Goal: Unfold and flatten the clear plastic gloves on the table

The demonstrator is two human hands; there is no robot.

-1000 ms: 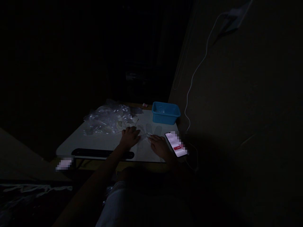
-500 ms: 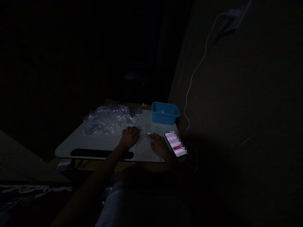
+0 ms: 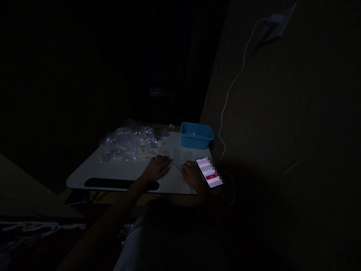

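Observation:
The room is very dark. My left hand [image 3: 156, 168] and my right hand [image 3: 191, 174] rest close together on a small white table [image 3: 113, 171]. Between them lies a small clear plastic piece [image 3: 175, 162], which both hands seem to pinch with curled fingers. Several clear plastic pieces [image 3: 180, 153] lie just beyond the hands. A heap of crumpled clear plastic bags [image 3: 129, 143] sits at the table's back left.
A blue plastic tub [image 3: 196, 134] stands at the back right of the table. A lit phone [image 3: 209, 172] lies at the right edge, beside my right hand. A white cable [image 3: 231, 88] hangs down the wall. A black strip [image 3: 118, 183] runs along the table's front.
Both hands stay at the same spot. The left hand's fingers have shifted slightly right toward the clear piece; the right hand has drawn a little closer to the phone.

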